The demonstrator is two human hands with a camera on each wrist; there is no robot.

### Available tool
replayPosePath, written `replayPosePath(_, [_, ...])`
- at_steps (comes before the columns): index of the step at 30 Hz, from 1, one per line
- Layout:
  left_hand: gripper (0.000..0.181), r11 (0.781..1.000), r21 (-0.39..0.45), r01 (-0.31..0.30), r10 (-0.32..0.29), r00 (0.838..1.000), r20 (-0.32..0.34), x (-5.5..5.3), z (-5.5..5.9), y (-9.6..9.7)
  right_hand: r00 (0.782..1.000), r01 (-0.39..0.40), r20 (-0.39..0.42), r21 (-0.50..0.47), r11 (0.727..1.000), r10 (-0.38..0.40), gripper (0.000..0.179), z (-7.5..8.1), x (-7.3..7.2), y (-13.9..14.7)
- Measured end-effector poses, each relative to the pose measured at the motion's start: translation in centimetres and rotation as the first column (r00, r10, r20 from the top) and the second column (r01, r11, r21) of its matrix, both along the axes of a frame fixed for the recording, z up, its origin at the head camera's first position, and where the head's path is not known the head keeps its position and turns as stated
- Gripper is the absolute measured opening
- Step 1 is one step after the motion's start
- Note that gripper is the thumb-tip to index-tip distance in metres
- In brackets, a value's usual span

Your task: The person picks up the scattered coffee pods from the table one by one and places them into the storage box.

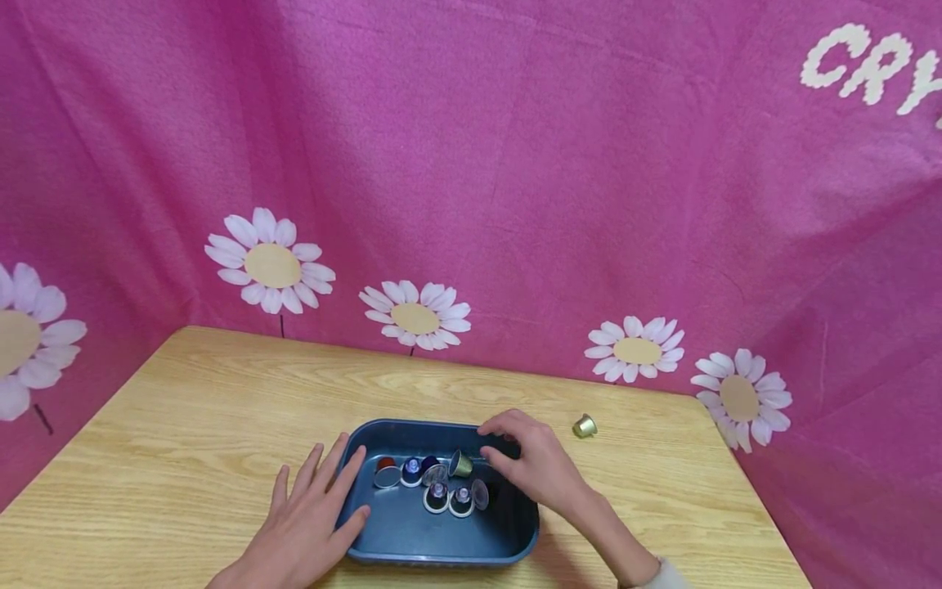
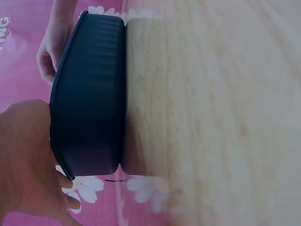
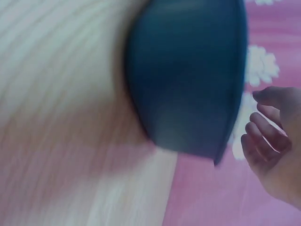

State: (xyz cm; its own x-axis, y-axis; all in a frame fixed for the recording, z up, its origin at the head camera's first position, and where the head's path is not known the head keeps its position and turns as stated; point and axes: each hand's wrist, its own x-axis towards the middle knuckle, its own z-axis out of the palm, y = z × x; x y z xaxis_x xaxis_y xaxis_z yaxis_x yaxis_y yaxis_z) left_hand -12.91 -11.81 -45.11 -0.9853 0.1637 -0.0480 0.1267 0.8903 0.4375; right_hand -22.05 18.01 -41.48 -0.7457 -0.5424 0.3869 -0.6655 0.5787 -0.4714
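Observation:
A dark blue rectangular tub (image 1: 434, 544) stands on the table with several coffee capsules inside. Among them are a purple-blue capsule (image 1: 412, 469), a gold-green one (image 1: 460, 464) lying tilted, and two dark ones standing upright, one of them a dark capsule (image 1: 461, 501). At the tub's left rim, my left hand (image 1: 309, 511) rests with fingers spread straight. My right hand (image 1: 540, 460) hovers over the back right corner of the tub, thumb and index apart and fingers loosely bent. Nothing shows between the right fingers (image 3: 263, 134) in the right wrist view.
A single gold capsule (image 1: 585, 426) lies on the wooden table (image 1: 243, 393), behind and right of the tub. A pink cloth (image 1: 471, 164) with white daisies hangs behind and at the sides of the table.

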Motion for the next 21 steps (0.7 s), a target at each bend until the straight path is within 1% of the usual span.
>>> replayPosePath(2, [0.073, 1.0, -0.001, 0.001, -0.001, 1.0, 0.001, -0.1, 0.0, 0.0, 0.998, 0.059, -0.003, -0.045, 0.997, -0.059, 0.024, 0.1, -0.5, 1.3])
replayPosePath(5, [0.072, 1.0, -0.004, 0.005, -0.005, 1.0, 0.002, -0.1, 0.0, -0.1, 0.992, 0.127, -0.021, -0.068, 0.99, -0.128, 0.027, -0.2, -1.4, 3.4])
replayPosePath(10, [0.073, 1.0, -0.005, 0.013, -0.013, 1.0, 0.0, -0.2, 0.1, -0.2, 0.977, 0.209, -0.02, -0.057, 0.976, -0.211, 0.032, -1.5, -3.3, 7.0])
replayPosePath(13, [0.074, 1.0, -0.011, 0.013, -0.013, 1.0, -0.006, -0.2, 0.1, -0.2, 0.963, 0.269, -0.02, -0.045, 0.962, -0.27, 0.037, -2.3, -4.2, 8.8])
replayPosePath(17, [0.074, 1.0, -0.013, 0.006, -0.006, 1.0, -0.009, -0.2, 0.1, -0.2, 0.941, 0.338, -0.022, -0.023, 0.941, -0.339, 0.042, -3.3, -5.2, 10.4])
replayPosePath(21, [0.073, 1.0, -0.018, 0.006, -0.006, 1.0, 0.002, -0.2, 0.1, -0.2, 0.921, 0.389, 0.01, 0.002, 0.921, -0.389, 0.044, -4.1, -5.8, 11.3])
